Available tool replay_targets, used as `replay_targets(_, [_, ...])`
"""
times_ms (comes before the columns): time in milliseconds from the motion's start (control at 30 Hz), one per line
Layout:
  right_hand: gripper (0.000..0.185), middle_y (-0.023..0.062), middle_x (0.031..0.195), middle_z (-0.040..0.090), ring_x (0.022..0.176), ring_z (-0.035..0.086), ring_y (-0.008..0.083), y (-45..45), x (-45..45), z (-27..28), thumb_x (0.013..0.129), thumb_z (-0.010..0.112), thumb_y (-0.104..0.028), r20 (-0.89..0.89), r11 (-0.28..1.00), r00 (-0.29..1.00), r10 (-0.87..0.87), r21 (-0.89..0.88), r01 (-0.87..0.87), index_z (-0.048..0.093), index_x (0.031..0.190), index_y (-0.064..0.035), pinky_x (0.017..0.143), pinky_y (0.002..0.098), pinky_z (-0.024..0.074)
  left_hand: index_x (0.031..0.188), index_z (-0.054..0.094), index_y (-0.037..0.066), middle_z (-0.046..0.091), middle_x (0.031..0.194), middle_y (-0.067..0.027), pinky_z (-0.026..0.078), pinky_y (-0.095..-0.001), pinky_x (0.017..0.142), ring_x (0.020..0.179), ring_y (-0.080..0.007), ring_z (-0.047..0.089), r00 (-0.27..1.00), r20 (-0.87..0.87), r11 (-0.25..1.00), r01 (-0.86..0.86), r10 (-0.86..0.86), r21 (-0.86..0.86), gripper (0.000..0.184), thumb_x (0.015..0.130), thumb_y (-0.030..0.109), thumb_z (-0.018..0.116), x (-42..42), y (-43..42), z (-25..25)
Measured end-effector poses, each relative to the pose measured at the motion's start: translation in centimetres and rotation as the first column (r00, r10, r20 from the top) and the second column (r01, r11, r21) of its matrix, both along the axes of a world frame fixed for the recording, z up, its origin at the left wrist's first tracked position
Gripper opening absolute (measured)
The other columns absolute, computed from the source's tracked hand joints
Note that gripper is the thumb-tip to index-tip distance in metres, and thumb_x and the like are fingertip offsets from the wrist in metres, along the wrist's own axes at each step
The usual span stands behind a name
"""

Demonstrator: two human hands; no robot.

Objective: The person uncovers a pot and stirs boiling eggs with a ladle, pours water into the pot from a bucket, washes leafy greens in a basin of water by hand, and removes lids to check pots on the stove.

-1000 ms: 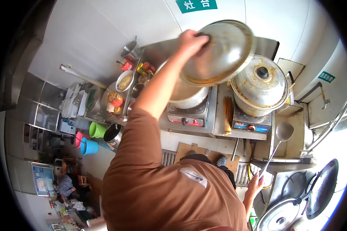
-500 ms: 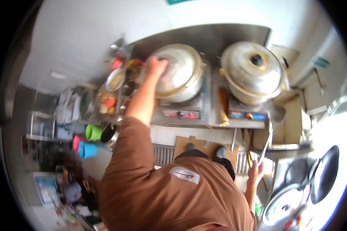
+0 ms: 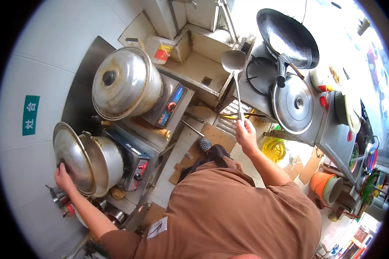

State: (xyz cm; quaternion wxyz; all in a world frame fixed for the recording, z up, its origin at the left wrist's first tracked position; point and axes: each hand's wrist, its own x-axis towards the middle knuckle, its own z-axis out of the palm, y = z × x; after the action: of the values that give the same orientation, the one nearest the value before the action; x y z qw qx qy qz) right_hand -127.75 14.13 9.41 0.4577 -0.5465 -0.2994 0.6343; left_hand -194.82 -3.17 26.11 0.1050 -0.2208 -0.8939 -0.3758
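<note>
Left hand (image 3: pixel 64 179) grips the domed lid (image 3: pixel 75 157); best steady it, pot (image 3: pixel 113 166) just rightward. Right hand (image 3: pixel 247 135) clasps the ladle (image 3: pixel 234 61).

Silver with brown stains on the lidded pot (image 3: pixel 127 88); below it, silver on the lid (image 3: pixel 75 157); right of that pot, grey on the ladle (image 3: pixel 234 62), black on the wok (image 3: pixel 291 39).

Left hand (image 3: pixel 65 178) outstretched, right hand (image 3: pixel 246 135) curled in front
</note>
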Motion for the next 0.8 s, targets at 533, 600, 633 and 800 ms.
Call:
replay_targets(533, [0.035, 0.0015, 0.066, 0.052, 0.046, 0.046, 0.0092, 5.3, 6.7, -15.0, 0.091, 0.044, -0.044, 0.423, 0.957, 0.874, -0.239, -0.052, 0.286, 0.051, 0.093, -0.0102, 0.040, 0.0222, 0.0353, 0.106, 0.056, -0.007, 0.063, 0.096, -0.0121, 0.048, -0.0278, 0.073, 0.081, -0.0172, 0.058, 0.948, 0.095, 0.943, 0.313, -0.303, -0.110, 0.050, 0.075, 0.029, 0.070, 4.6, 11.0, 2.9])
replay_targets(600, [0.037, 0.0033, 0.073, 0.056, 0.052, 0.049, 0.0094, 5.4, 7.3, -16.0, 0.091, 0.044, -0.044, 0.397, 0.963, 0.896, -0.202, -0.084, 0.254, 0.053, 0.098, -0.0083, 0.043, 0.0216, 0.0370, 0.105, 0.057, -0.006, 0.062, 0.099, -0.0137, 0.047, -0.0297, 0.077, 0.086, -0.0190, 0.058, 0.962, 0.054, 0.963, 0.268, -0.266, -0.032, 0.051, 0.073, 0.031, 0.071, 7.4, 12.7, 3.2])
replay_targets(633, [0.039, 0.0041, 0.078, 0.057, 0.061, 0.052, 0.0097, 5.4, 7.8, -17.1, 0.092, 0.044, -0.042, 0.400, 0.960, 0.890, -0.221, -0.072, 0.271, 0.054, 0.102, -0.0059, 0.051, 0.0218, 0.0400, 0.105, 0.057, -0.005, 0.061, 0.102, -0.0144, 0.046, -0.0298, 0.079, 0.089, -0.0198, 0.059, 0.957, 0.055, 0.958, 0.285, -0.285, 0.009, 0.051, 0.072, 0.031, 0.071, 7.6, 13.6, 2.6])
replay_targets(800, [0.044, 0.0200, 0.109, 0.056, 0.102, 0.052, 0.0309, 2.7, 8.1, -12.9, 0.092, 0.042, -0.031, 0.787, 0.964, 0.556, -0.265, 0.204, 0.171, 0.051, 0.114, 0.0063, 0.091, 0.0367, 0.0376, 0.101, 0.060, -0.002, 0.065, 0.091, -0.0157, 0.048, -0.0338, 0.076, 0.083, -0.0254, 0.063, 0.936, -0.038, 0.928, 0.343, -0.351, -0.144, 0.049, 0.068, 0.033, 0.068, 12.3, 20.3, 2.2])
